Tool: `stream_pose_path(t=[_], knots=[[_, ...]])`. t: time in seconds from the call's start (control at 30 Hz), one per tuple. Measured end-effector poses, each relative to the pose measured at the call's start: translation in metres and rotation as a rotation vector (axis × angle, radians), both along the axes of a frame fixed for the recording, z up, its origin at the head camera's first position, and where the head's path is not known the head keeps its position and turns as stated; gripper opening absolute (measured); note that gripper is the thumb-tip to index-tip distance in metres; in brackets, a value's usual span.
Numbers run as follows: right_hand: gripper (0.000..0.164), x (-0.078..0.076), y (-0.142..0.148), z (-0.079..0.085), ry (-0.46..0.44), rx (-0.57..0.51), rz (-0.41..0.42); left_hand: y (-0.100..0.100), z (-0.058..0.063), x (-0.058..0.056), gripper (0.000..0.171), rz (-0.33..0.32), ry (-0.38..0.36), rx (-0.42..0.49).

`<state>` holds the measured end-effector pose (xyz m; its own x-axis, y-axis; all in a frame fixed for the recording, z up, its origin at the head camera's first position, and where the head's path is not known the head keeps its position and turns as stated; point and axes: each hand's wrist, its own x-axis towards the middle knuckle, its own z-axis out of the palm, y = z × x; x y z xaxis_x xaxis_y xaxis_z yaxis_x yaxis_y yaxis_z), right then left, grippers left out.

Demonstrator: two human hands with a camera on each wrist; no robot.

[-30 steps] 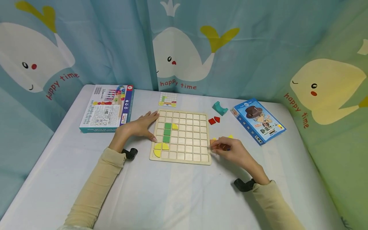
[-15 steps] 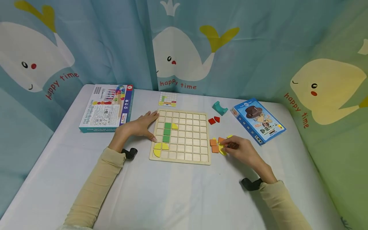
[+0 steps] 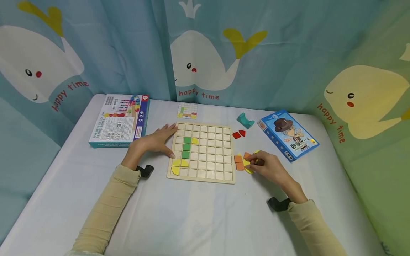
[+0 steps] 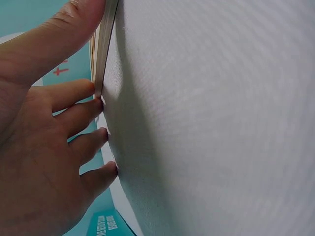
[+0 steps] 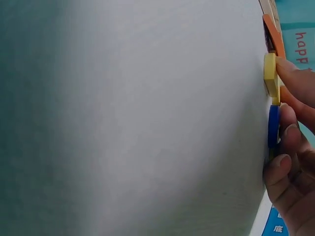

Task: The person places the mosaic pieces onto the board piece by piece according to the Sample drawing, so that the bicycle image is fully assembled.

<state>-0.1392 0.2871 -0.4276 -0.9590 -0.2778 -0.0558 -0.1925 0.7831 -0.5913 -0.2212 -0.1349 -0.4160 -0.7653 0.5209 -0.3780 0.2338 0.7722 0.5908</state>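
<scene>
The wooden grid board lies on the table, with green squares and yellow quarter-round pieces in its left cells. My left hand rests along the board's left edge, fingers spread, thumb near the lower corner; in the left wrist view the fingertips and thumb are at the rim. My right hand is just right of the board, thumb and forefinger pinching a yellow piece low over the table. Beneath its other, curled fingers shows a blue piece. Orange squares lie beside that hand.
Two red pieces and a teal curved block lie behind the orange squares. A pattern card lies behind the board. Boxes stand on either side: a white and teal one and a blue one.
My right hand has moved right, away from the board's edge to the loose pieces, uncovering the orange squares; it hardly shifts in the last half second. The left hand and board have stayed put.
</scene>
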Motion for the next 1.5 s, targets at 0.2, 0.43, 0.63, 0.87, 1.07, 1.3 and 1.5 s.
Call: stream_pose_path(t=[0.2,0.43,0.63,0.87,1.07,1.3,1.5], knots=[[0.016,0.001,-0.004,0.001,-0.024,0.008,-0.015,-0.001,-0.001,0.001,0.112,0.002,0.000,-0.006],[0.020,0.001,-0.013,0.001,-0.025,0.032,-0.027,-0.002,-0.003,0.000,0.113,0.009,-0.006,-0.007],[0.024,0.001,-0.017,0.003,-0.045,0.035,-0.009,-0.002,-0.003,0.001,0.114,0.001,0.002,-0.002],[0.021,0.002,-0.014,0.008,-0.048,0.050,0.006,-0.001,-0.002,0.002,0.114,0.003,0.004,0.007],[0.023,0.005,-0.004,0.009,-0.026,0.060,0.029,-0.001,-0.002,0.001,0.113,0.007,-0.001,-0.004],[0.019,0.005,-0.001,0.006,-0.018,0.062,0.043,-0.001,-0.001,0.001,0.112,0.004,-0.003,-0.006],[0.016,0.006,-0.004,0.006,-0.048,0.025,0.053,0.000,-0.001,0.000,0.111,0.001,-0.001,-0.009]])
